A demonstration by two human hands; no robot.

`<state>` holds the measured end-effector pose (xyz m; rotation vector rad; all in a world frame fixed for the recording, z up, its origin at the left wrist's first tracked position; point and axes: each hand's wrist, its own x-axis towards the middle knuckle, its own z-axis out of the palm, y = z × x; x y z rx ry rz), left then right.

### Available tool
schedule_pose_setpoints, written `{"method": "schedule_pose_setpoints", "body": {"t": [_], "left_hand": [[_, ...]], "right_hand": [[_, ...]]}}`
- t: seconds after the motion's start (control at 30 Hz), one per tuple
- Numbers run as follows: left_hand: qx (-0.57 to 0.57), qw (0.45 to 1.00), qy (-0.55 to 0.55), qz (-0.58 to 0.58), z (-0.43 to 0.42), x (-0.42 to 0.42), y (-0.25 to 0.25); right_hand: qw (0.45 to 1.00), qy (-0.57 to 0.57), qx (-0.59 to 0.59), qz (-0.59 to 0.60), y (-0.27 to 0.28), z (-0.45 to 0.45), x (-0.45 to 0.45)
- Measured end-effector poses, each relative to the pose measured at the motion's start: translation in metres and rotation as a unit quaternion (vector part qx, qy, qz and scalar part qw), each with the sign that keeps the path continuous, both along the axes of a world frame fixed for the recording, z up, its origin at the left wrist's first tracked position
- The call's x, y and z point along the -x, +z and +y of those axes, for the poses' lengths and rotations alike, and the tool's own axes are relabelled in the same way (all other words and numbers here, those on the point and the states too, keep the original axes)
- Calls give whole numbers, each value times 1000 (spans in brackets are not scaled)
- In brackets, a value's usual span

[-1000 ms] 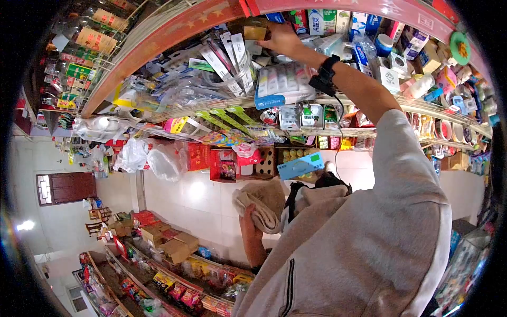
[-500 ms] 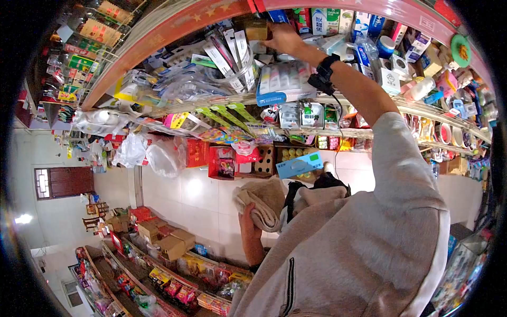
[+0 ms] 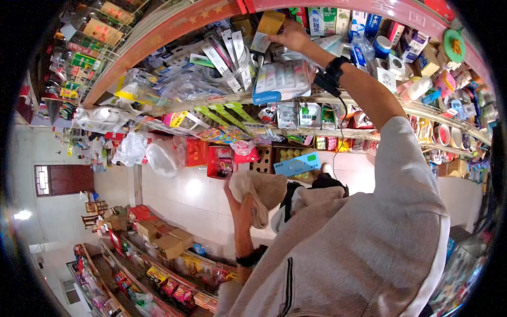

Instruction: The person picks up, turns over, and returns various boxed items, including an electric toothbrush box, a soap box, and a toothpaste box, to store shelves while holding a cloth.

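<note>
My right hand (image 3: pixel 291 36) reaches up to the shelf, its fingers closed on a small box (image 3: pixel 269 25) with a brown-gold top and a pale lower part. The box is tilted among the goods. Lower down, my left hand (image 3: pixel 240 208) grips a folded beige cloth (image 3: pixel 266 189) in front of my body. Beside the small box stands a clear tub (image 3: pixel 235 79) of upright slim packages. Below my right hand lies a clear-wrapped pack with a blue edge (image 3: pixel 282 82). Toothpaste boxes (image 3: pixel 316 22) stand to the right of that hand.
The shelf edge (image 3: pixel 211 101) runs below the goods, with hanging packets and a lower row beneath. Open cartons (image 3: pixel 219 161) and a blue box (image 3: pixel 297 165) are near the floor. Behind me are low shelves (image 3: pixel 174 285) of snacks and cardboard boxes (image 3: pixel 174 243). A cable (image 3: pixel 340 132) hangs from my right wrist.
The small box has been tilted and shifted slightly right in my right hand. My left hand has moved up and left, and the cloth in it has turned and bunched.
</note>
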<state>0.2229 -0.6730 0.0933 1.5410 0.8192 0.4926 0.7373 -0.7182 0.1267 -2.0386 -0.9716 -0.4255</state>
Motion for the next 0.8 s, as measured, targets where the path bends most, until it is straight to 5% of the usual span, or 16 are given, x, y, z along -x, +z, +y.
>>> {"method": "schedule_pose_setpoints", "body": {"t": [0.13, 0.27, 0.4, 0.53, 0.63, 0.8], "left_hand": [[-391, 884, -232, 110, 22, -67, 67], [-477, 786, -357, 166, 27, -147, 123], [-583, 688, -387, 193, 24, -231, 128], [-610, 676, -367, 189, 30, -303, 94], [-547, 624, -392, 398, 26, -348, 102], [-480, 639, -421, 430, 57, -394, 88]], "right_hand": [[996, -15, 81, -19, 6, 4, 13], [996, -15, 83, -42, 0, 4, 11], [999, 1, 42, -21, -32, 14, -4], [999, 34, -16, 21, -19, -1, -3], [996, 17, 45, 70, 7, -18, 0], [993, 57, -40, 91, 12, -31, -7]]}}
